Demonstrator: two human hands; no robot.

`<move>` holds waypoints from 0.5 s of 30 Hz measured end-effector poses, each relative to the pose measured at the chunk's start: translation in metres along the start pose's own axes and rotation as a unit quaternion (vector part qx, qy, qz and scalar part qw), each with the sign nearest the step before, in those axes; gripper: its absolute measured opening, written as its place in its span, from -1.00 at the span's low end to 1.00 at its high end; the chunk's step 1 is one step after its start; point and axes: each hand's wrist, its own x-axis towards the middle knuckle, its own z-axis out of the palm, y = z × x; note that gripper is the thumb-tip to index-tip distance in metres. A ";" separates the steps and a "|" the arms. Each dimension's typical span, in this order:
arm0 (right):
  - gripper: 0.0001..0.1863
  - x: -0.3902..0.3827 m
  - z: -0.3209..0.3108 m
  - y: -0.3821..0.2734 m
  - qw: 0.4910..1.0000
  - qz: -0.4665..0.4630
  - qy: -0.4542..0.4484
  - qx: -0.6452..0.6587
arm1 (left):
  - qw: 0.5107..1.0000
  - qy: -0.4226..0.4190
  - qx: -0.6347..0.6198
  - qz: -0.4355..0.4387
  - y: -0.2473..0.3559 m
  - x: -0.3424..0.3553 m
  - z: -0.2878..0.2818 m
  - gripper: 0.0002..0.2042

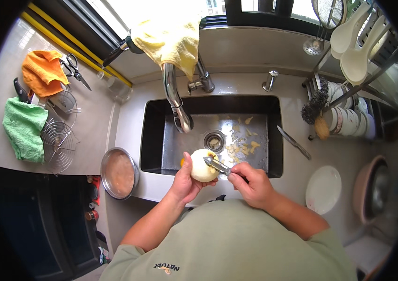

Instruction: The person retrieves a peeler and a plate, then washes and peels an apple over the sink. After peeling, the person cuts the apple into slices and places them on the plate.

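My left hand (187,180) is closed round a large, round, pale peeled fruit (202,169), held over the front edge of the sink. Some darker, yellowish skin shows by its top; whether it is an apple or a pear I cannot tell. In my right hand (254,185) is a metal peeler (218,166), its head against the fruit's upper right side. A small orange patch beside my left thumb is too covered to name. Below lies the dark sink (171,140), with pale peelings (243,149) scattered over its right half and some in the drain (214,141).
The faucet (173,89), draped with a yellow cloth (168,40), reaches over the sink. A knife (294,142) and a white plate (323,189) lie to the right, near a dish rack (348,117). At left stand a metal bowl (120,173), cloths, scissors (73,70) and a wire rack (59,145).
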 end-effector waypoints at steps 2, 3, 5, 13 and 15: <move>-0.83 0.003 0.005 -0.001 1.000 0.019 -0.007 0.008 | 1.000 -0.011 0.009 0.005 -0.004 -0.001 0.002 -0.11; -0.83 0.005 0.006 -0.002 1.000 0.021 -0.013 0.003 | 1.000 -0.023 0.008 0.009 -0.004 -0.002 0.003 -0.12; -0.84 0.006 0.005 -0.002 1.000 0.018 -0.020 -0.008 | 0.999 -0.047 0.005 0.019 -0.006 -0.004 0.005 -0.14; -0.88 0.008 0.001 -0.004 0.997 -0.062 -0.041 -0.035 | 0.995 -0.097 0.012 -0.001 -0.007 -0.008 -0.009 -0.09; -0.89 0.010 0.002 -0.001 0.995 -0.086 -0.036 -0.033 | 0.996 -0.093 0.003 -0.006 -0.008 -0.008 -0.010 -0.08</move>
